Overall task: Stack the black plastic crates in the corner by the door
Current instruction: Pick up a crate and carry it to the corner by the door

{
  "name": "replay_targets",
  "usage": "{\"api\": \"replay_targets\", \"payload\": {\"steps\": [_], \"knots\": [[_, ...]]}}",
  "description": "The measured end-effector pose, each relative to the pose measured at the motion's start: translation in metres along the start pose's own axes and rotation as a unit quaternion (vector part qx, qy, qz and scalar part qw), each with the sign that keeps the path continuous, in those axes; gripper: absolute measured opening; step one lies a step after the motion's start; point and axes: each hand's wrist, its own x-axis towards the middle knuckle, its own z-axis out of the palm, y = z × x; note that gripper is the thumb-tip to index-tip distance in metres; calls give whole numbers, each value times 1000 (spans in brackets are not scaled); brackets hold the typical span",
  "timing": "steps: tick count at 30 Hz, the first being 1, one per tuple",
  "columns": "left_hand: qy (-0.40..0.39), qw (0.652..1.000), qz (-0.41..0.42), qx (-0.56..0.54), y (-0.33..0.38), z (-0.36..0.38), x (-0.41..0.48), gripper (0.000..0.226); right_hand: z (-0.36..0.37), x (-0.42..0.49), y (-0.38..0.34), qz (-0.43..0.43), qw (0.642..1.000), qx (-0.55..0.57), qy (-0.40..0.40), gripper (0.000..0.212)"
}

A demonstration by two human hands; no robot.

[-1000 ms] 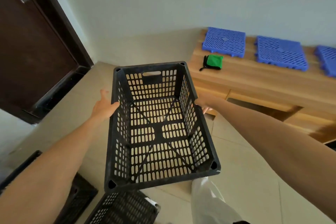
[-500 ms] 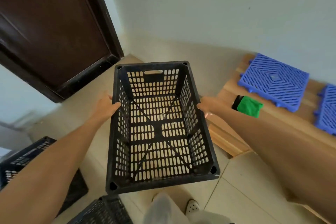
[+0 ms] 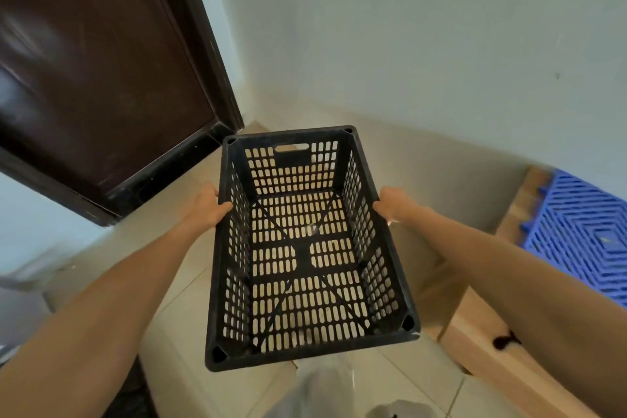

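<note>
Head: black slotted crate (image 3: 303,253), empty, upright; left hand (image 3: 207,206), right hand (image 3: 391,203) gripping side rims.

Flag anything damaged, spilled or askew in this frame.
Nothing stands out. The black crate is empty and looks intact, gripped at its long sides by the left hand and right hand, above the tiled floor near the door.

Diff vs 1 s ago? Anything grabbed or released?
The person turned left with the black slotted plastic crate, toward the corner by the dark brown door. The wooden bench and blue plastic grid mat slid to the right edge; the green cloth no longer shows. Nothing grabbed or released: left hand and right hand still grip the empty crate's long sides.
</note>
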Motion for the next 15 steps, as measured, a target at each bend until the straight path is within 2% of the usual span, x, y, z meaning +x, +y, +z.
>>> {"api": "replay_targets", "payload": {"steps": [9,15], "knots": [[-15,1000,-7,16,22,-19,118,48,-36,143,-57,10,1000,-17,3,22],[-17,997,-65,42,25,1,195,54,-53,239,-72,6,999,-50,-10,24]]}}
